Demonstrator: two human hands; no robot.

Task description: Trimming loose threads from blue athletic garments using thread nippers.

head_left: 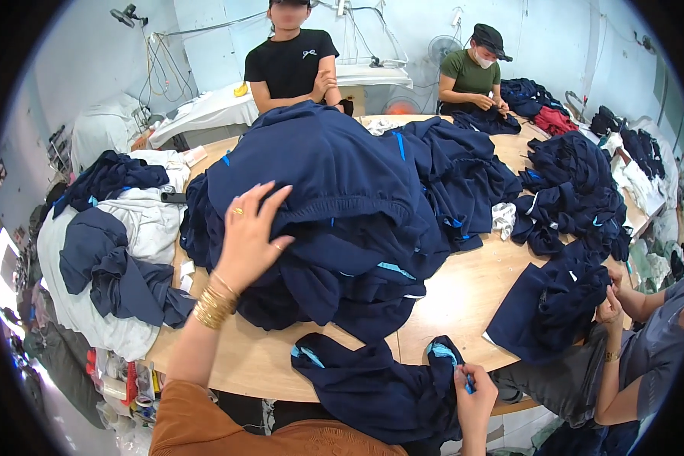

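My left hand (254, 232) is open, fingers spread, against the front of a large heap of navy garments (319, 159). The topmost garment shows a gathered elastic edge beside my fingers. Low in front of me, my right hand (475, 399) is closed around a small blue object (470, 384), mostly hidden by the fingers, so its kind cannot be told. Right beside that hand lies a navy garment (380, 387) with light blue inside its two upper ends. It hangs over the near table edge toward my lap.
Navy and white cloth piles (140, 220) lie at the left. Another navy pile (570, 186) sits at the right of the wooden table (456, 292). A person at the right handles a navy garment (547, 304). Across the table, one person stands with arms folded; another works on dark cloth.
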